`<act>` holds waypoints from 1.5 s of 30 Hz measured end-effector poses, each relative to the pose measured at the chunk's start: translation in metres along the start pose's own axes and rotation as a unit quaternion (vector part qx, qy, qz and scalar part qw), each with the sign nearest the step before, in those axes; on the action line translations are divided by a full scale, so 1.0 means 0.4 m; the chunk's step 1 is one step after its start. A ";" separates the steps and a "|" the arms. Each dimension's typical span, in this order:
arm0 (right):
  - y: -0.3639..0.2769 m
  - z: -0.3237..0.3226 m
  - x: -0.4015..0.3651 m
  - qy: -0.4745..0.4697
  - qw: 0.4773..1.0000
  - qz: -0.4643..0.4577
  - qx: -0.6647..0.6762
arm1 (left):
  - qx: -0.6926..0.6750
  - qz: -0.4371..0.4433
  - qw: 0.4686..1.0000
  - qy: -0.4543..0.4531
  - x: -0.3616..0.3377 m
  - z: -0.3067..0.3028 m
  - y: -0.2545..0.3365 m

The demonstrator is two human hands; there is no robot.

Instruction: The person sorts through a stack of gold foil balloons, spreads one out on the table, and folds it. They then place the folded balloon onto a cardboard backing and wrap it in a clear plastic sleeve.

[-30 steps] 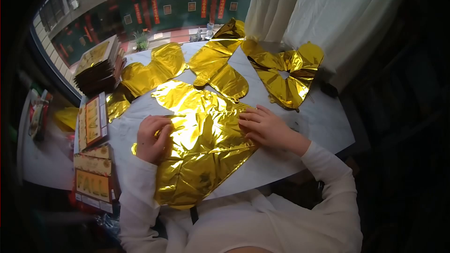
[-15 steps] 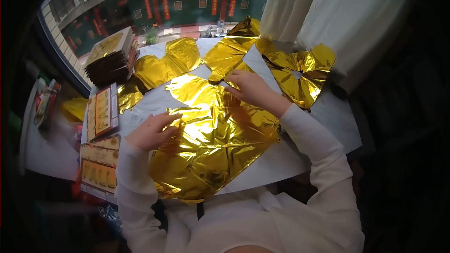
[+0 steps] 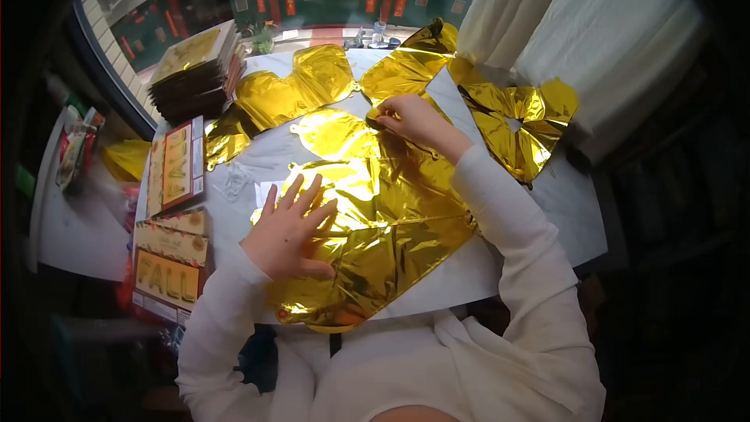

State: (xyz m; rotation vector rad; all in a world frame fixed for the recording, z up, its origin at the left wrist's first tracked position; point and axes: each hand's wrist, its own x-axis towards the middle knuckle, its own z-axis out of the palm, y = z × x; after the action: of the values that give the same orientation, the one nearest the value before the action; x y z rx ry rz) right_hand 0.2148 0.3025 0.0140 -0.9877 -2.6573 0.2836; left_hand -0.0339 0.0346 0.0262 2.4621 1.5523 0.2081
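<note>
A large flat gold foil balloon (image 3: 383, 242) lies across the front of the table, creased and shiny. My left hand (image 3: 287, 233) rests on its left part with the fingers spread. At the balloon's far side, my right hand (image 3: 412, 123) has thumb and fingers pinched on the dark edge of gold foil. Exactly which layer is between those fingertips is partly hidden. Just beyond the right hand lies another gold foil piece (image 3: 406, 62), and a wavy gold balloon (image 3: 297, 86) is to its left.
A gold balloon with a central hole (image 3: 539, 125) lies at the right by the white curtain (image 3: 582, 47). Stacked packages (image 3: 195, 70) stand at the back left. Printed FALL packages (image 3: 166, 277) line the left edge of the marble-look table (image 3: 574, 223). Crumpled clear plastic (image 3: 234, 181) lies beside them.
My left hand has moved nearer and spread its fingers flat on the foil. My right hand stays at the far edge, its fingers pinched. The view has shifted slightly.
</note>
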 end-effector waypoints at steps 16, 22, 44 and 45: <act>-0.167 -0.118 -0.390 -0.088 0.985 -0.101 0.107 | -0.169 -0.014 0.956 0.238 -0.253 0.075 0.107; -0.092 -0.068 -0.199 0.051 0.995 -0.056 0.072 | -0.225 -0.035 0.929 0.292 -0.188 0.034 0.068; -0.175 -0.034 -0.184 -0.104 0.983 -0.147 0.025 | -0.166 0.047 0.979 0.109 -0.224 0.037 0.082; -0.173 -0.024 -0.197 -0.104 0.984 -0.145 0.024 | -0.166 0.049 0.979 0.109 -0.226 0.047 0.097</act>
State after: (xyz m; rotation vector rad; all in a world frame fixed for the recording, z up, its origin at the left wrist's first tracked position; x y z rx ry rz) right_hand 0.2330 0.1997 0.0265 -0.5712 -2.9192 0.4011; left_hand -0.0345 -0.0653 0.0181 2.3083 1.3418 0.7147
